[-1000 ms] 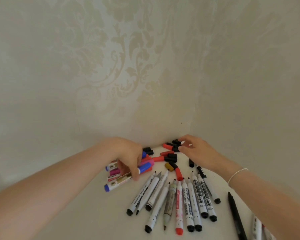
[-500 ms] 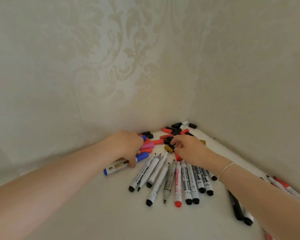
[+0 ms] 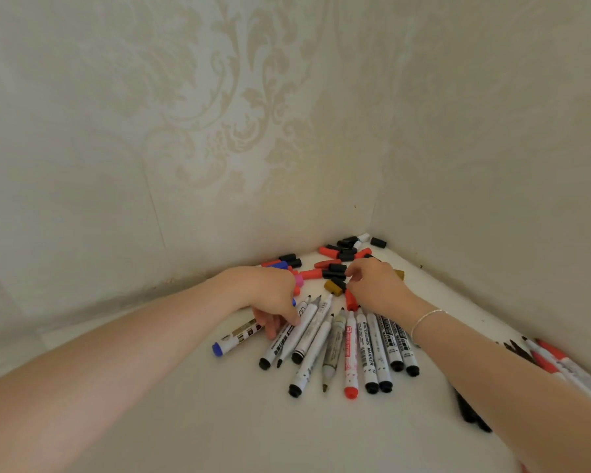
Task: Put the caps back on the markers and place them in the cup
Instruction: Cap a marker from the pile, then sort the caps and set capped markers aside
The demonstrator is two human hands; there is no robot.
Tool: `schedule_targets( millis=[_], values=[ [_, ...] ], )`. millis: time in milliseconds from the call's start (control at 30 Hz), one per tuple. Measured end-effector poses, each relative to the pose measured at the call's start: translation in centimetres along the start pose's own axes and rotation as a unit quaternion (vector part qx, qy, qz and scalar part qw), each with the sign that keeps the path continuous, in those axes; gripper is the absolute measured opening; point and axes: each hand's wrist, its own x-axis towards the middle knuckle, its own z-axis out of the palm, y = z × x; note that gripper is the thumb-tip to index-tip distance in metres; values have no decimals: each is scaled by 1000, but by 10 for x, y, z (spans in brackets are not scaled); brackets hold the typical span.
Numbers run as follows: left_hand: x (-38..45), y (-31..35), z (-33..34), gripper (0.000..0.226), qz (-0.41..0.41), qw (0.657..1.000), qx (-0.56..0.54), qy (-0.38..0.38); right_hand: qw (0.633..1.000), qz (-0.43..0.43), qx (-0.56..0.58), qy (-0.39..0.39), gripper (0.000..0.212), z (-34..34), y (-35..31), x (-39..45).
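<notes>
Both hands were low over a heap of markers on a white table [image 3: 191, 421], in the corner where two pale patterned walls [image 3: 185, 131] met.

The left hand [image 3: 273, 302] was bent downward, with its fingers curled. Its fingertips [image 3: 289, 320] touched the upper part of a white marker with a black end [image 3: 282, 343], and under the hand lay the blue-ended marker [image 3: 234, 339], whose blue end pointed toward the near left. It seemed to pinch one of these two, but I could not tell which one, or whether it really held it.

The right hand [image 3: 376, 285] was just behind the fan of uncapped markers [image 3: 355, 349], which lay side by side with their ends toward the camera. Its fingers were curled toward the loose caps: a black cap [image 3: 333, 274] was right at its fingertips, a gold cap [image 3: 333, 287] just below them, and a red cap [image 3: 351, 300] under the heel of the hand. Whether it gripped any cap was hidden by the fingers. A thin bracelet [image 3: 427, 317] was on this wrist.

More red and black caps [image 3: 348, 250] lay deeper in the corner, beyond both hands. At the right edge, some red markers [image 3: 556, 361] and dark ones lay near the wall, partly behind the right forearm.

The cup was not visible in this view.
</notes>
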Motion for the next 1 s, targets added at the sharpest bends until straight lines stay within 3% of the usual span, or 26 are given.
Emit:
schedule_targets(
  millis=[367, 467, 667, 1000],
  values=[
    [4, 6, 0, 19, -16, 998, -55, 6, 1000, 19, 6, 13, 30, 18, -3, 21],
    [5, 8, 1, 20, -28, 998, -57, 6, 999, 11, 42, 20, 37, 17, -4, 20],
    [5, 15, 3, 25, -35, 998, -53, 17, 992, -40, 106, 60, 26, -2, -14, 11],
    [1, 27, 0, 21, -64, 996, -60, 3, 964, -10, 252, 88, 18, -11, -15, -11]
  ],
)
